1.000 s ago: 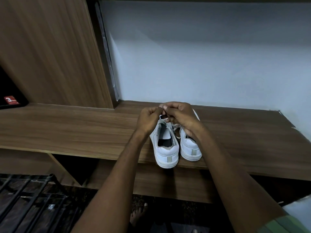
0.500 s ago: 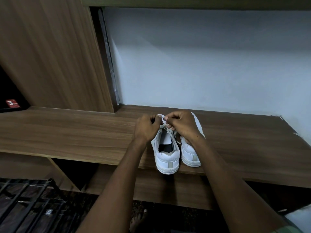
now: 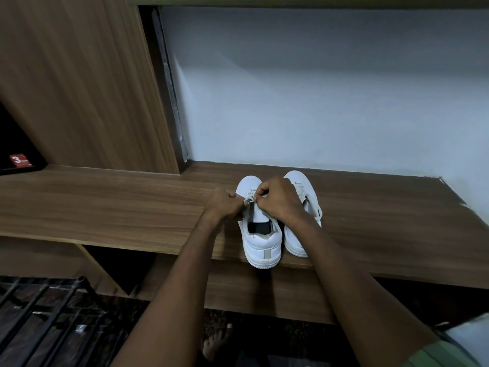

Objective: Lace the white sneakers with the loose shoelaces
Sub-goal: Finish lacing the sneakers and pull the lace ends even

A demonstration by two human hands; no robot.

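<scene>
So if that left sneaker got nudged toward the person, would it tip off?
Possibly: the left sneaker has its heel past the shelf edge. Its flat sole probably resists rolling. Both hands pinch its lace, likely steadying it.

I can read just one thing. At the far left of the frame, about halfway down, there is a small red label (image 3: 20,160) with a white number "3" on it. It sits on something dark. The tiny words beside the 3 are too small to read.
</scene>
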